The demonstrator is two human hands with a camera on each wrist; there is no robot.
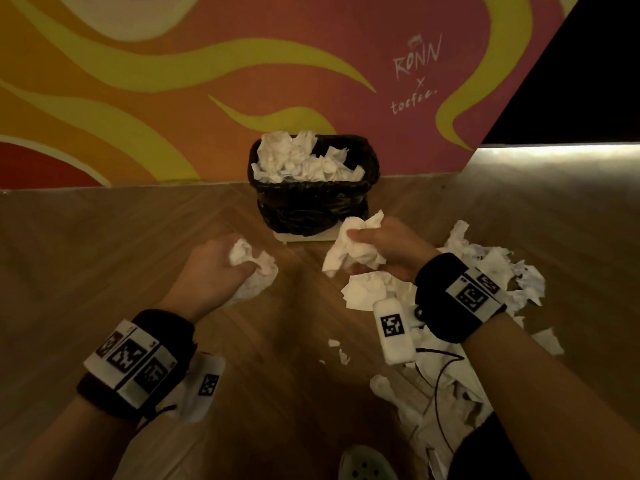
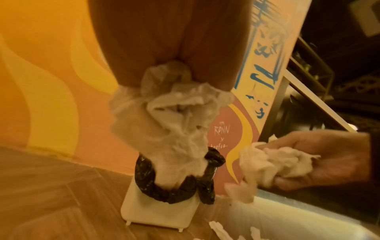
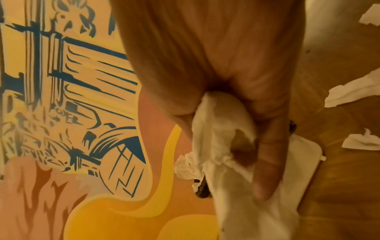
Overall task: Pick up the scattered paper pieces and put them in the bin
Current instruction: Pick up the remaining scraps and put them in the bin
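A small white bin (image 1: 313, 188) lined with a black bag stands against the painted wall, heaped with crumpled white paper (image 1: 301, 157). My left hand (image 1: 221, 265) grips a wad of paper (image 1: 254, 268) above the floor, in front of the bin and a little left of it. My right hand (image 1: 388, 244) holds a bigger crumpled wad (image 1: 353, 251) just before the bin's right side. In the left wrist view the left hand's wad (image 2: 170, 123) hangs in front of the bin (image 2: 160, 212). The right wrist view shows fingers (image 3: 267, 162) curled over white paper (image 3: 222, 142).
Several torn paper pieces (image 1: 491, 268) lie scattered on the wooden floor to the right, under and beyond my right wrist, with smaller scraps (image 1: 341, 351) nearer me. A metal strip (image 1: 554, 168) runs at the right. A shoe tip (image 1: 363, 464) shows at the bottom edge.
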